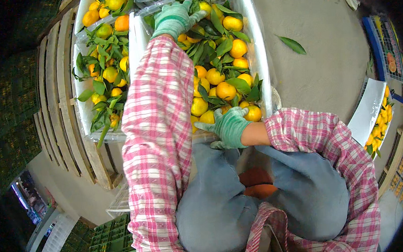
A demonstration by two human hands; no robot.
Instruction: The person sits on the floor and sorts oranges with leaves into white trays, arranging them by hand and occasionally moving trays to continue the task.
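A white foam box [257,49] lined with clear plastic stands before me, filled with yellow-orange citrus fruit [226,91], many with green leaves and stems attached. My left hand [174,19], in a green knit glove, reaches to the box's far left part. Its fingers are spread over leaves and fruit, and nothing shows held in them; the palm side is hidden. At the near rim rests my right hand [232,127], gloved likewise. Its fingers are apart beside the nearest fruit, with one digit on the outer side of the rim.
Another foam box [79,81] of leafy citrus adjoins on the left, by a wooden pallet [60,79]. A loose leaf [290,45] lies on the concrete floor [302,12]. Rightward is a white container [367,112] with fruit; a green plastic crate [111,237] stands at lower left.
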